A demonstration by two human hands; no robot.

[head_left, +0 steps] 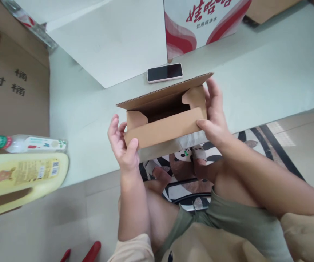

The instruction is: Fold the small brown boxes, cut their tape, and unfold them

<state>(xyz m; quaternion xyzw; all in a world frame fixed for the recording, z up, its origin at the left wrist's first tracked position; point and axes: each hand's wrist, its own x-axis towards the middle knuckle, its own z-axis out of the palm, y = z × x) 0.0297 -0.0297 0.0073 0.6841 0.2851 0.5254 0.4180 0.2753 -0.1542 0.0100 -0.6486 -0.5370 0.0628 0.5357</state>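
2 hands [125, 149] [214, 112] hold open carton [167, 127] near table edge [271, 118].

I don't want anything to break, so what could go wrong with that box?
The left hand and right hand hold the cardboard box by its ends near the table's front edge, so it might drop if they slip. Its open lid is on the phone's side, so pushing the box that way could bump the phone.

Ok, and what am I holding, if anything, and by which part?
An open cardboard box, held by its two short ends: left hand on one, right hand on the other, thumbs on the near side.
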